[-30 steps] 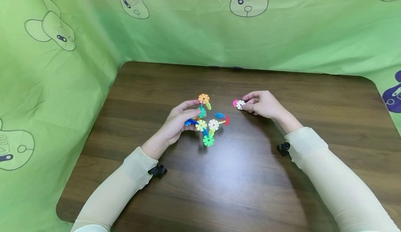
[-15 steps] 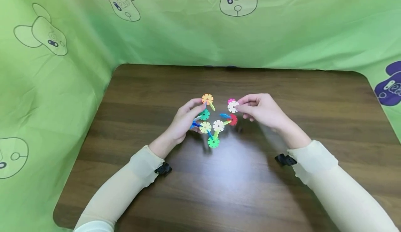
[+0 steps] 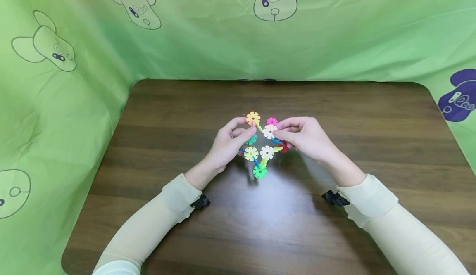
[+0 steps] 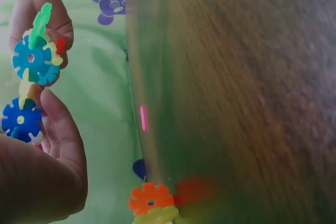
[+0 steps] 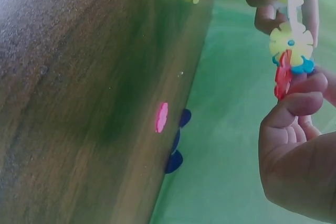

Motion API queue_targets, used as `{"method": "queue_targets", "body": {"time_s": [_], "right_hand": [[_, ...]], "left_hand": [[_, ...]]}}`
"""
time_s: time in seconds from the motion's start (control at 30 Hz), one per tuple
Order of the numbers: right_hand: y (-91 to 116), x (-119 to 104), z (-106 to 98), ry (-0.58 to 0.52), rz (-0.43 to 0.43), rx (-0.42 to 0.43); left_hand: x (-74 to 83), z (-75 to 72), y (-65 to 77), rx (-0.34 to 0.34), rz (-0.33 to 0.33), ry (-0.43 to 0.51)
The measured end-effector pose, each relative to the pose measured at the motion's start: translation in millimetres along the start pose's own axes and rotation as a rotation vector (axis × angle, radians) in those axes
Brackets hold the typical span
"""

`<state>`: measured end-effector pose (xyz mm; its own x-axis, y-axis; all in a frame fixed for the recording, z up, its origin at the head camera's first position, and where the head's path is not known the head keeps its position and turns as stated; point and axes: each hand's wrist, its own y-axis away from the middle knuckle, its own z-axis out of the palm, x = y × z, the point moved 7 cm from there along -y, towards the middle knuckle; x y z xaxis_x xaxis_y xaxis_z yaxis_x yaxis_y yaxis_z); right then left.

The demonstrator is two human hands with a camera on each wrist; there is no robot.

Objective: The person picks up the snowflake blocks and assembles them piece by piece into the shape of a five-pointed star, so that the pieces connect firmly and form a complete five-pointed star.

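Note:
My left hand (image 3: 227,145) grips a chain of linked, notched snowflake discs, raised over the table. An orange disc (image 3: 253,118) shows between its thumb and index finger, and a light green disc (image 3: 260,171) hangs at the chain's near end. With thumb and index finger, my right hand (image 3: 306,136) pinches a white disc (image 3: 270,131) beside the chain. The chain's red disc (image 5: 283,74) is right at the right fingers, partly hidden by them in the head view. Blue discs (image 4: 32,59) of the chain show between the hands in the left wrist view.
A single pink disc (image 5: 161,117) rests on the brown wooden table (image 3: 260,225), just beyond the hands. Green printed cloth (image 3: 208,43) hangs behind the table's far edge and along its left side. A small black camera (image 3: 336,198) sits at the right wrist.
My right hand has moved left, carrying the white disc away from the pink one and up to the chain. My left hand has shifted slightly right with the chain. The head view has turned slightly.

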<state>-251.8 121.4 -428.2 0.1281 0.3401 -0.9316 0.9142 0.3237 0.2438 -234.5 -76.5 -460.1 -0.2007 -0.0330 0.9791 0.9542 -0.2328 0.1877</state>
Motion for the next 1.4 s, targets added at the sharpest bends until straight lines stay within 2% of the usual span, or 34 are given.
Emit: {"method": "queue_targets", "body": {"time_s": [0.3,0.53,0.73,1.4], "right_hand": [[-0.2,-0.2,1.4,-0.018,-0.042,0.055],[3.3,-4.6,-0.8,0.014,-0.071,0.124],[3.5,-7.0,1.3,0.022,-0.088,0.089],[-0.2,-8.0,-1.3,0.121,-0.038,-0.004]], "left_hand": [[-1.1,3.5,0.6,-0.002,0.010,0.074],[-1.0,7.4,1.7,-0.003,0.019,0.068],[0.4,6.5,1.4,0.018,0.023,0.079],[-2.0,12.7,0.0,0.021,0.037,0.063]]}}
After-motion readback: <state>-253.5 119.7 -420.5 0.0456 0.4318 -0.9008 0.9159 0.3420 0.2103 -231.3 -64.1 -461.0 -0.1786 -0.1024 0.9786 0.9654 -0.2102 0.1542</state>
